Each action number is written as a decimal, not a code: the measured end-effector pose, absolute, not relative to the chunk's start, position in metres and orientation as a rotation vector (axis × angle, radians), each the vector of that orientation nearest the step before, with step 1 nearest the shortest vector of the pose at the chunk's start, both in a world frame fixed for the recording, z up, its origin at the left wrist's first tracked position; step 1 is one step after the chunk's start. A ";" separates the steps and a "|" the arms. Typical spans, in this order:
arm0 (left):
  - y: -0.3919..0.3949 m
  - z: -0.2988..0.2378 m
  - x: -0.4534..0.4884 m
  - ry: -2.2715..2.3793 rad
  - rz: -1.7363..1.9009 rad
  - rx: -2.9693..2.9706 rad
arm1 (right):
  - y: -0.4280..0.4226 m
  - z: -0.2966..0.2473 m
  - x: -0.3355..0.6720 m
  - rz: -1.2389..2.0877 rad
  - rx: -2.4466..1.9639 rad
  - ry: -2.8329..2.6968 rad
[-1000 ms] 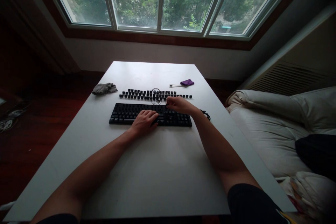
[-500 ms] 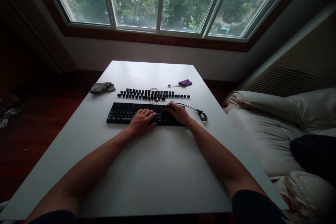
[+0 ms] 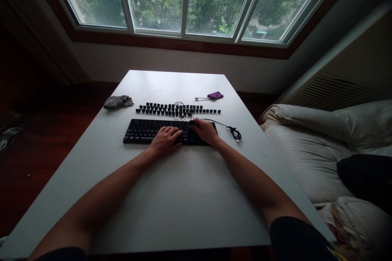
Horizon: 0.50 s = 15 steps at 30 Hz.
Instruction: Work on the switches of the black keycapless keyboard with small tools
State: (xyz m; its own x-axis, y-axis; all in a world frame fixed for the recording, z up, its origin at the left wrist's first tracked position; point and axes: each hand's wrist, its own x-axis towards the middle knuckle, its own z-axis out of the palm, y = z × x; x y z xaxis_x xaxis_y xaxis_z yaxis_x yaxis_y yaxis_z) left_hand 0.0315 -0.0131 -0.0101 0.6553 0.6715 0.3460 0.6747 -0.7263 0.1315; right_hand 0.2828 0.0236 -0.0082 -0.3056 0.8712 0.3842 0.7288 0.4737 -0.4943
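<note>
A black keyboard lies on the white table, its left part showing keycaps in place. My left hand rests flat on its middle, fingers stretched out and pressing lightly against it. Over the right part of the keyboard, my right hand is closed in a pinch. A thin wire-like tool, which looks like a keycap puller, pokes up from those fingers; most of it is hidden. Just beyond the keyboard, several loose black keycaps are set out in rows.
A grey cloth lies at the table's left edge. Farther back are a purple pouch and a thin white-tipped stick. The keyboard's bundled cable lies at right. A pale sofa stands beside the table.
My right hand has shifted slightly left and its wrist has turned, so the wire tool stands more upright. My left hand keeps its place on the keyboard.
</note>
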 end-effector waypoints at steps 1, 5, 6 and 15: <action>-0.013 -0.010 0.032 -1.159 -0.592 -2.850 | 0.023 -0.008 0.282 0.301 -1.321 -2.107; -0.012 -0.010 0.031 -1.158 -0.609 -2.853 | 0.020 -0.006 0.280 0.304 -1.251 -2.141; -0.012 -0.011 0.031 -1.158 -0.617 -2.856 | 0.020 -0.006 0.279 0.308 -1.240 -2.141; -0.013 -0.011 0.031 -1.177 -0.660 -2.868 | 0.017 -0.012 0.278 0.381 -1.310 -1.963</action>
